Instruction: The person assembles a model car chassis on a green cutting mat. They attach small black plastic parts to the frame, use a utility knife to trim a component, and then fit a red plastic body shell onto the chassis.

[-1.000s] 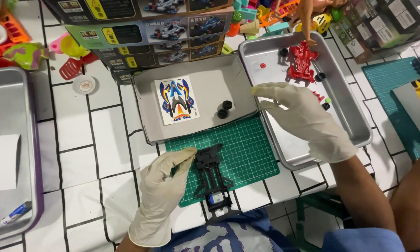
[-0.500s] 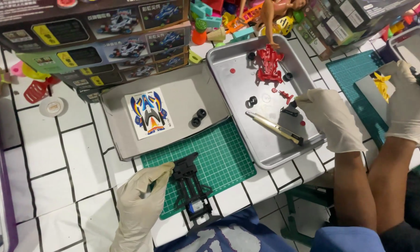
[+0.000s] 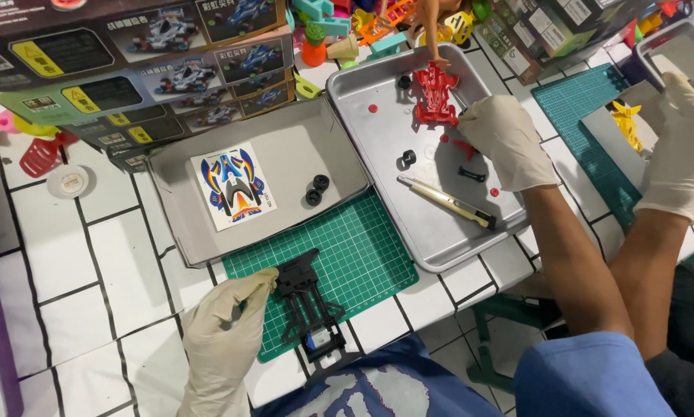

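Observation:
A black toy car chassis [image 3: 310,305] lies on a green cutting mat [image 3: 362,255] near the table's front edge. My left hand [image 3: 223,332], in a white glove, grips the chassis at its left side. My right hand [image 3: 505,143], also gloved, lies palm down inside a metal tray [image 3: 432,243], its fingertips against a red toy car body [image 3: 436,96]. The bent fingers hide whether they hold anything. Small red bits [image 3: 464,148] and a black part [image 3: 472,174] lie beside that hand.
A grey box lid [image 3: 285,139] holds a sticker sheet [image 3: 233,188] and two black wheels [image 3: 316,189]. A utility knife [image 3: 447,202] lies in the metal tray. Toy boxes [image 3: 131,69] stand behind. A co-worker's gloved hand [image 3: 683,154] works at the right by yellow parts [image 3: 629,123].
My right hand has moved from the tray's near right corner up to the red car body. My left hand stays on the chassis. The camera view has shifted left.

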